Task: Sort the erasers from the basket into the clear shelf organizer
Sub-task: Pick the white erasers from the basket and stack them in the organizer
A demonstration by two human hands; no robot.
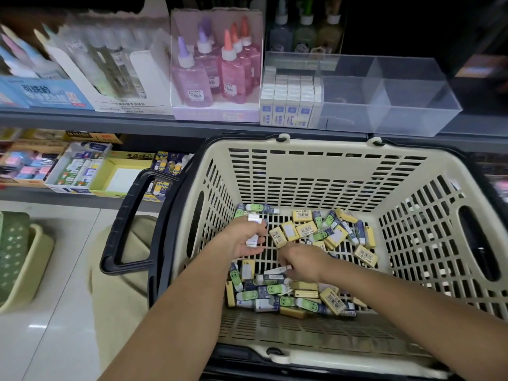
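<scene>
The left hand (247,240) is gripping several white erasers (252,240) inside the basket (302,171); the right hand (301,261) is pinching a single eraser (277,270), white-sleeved. Around them yellow barcoded and green-faced loose erasers (306,229) are lying scattered in the basket. On the far shelf (110,121), the clear shelf organizer (412,116) is holding white-and-blue boxes (288,100) in its left compartment.

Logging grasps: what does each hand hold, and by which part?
The left hand grips a bunch of white erasers around their sides; the right hand seems to pinch one long eraser by its end.
</scene>
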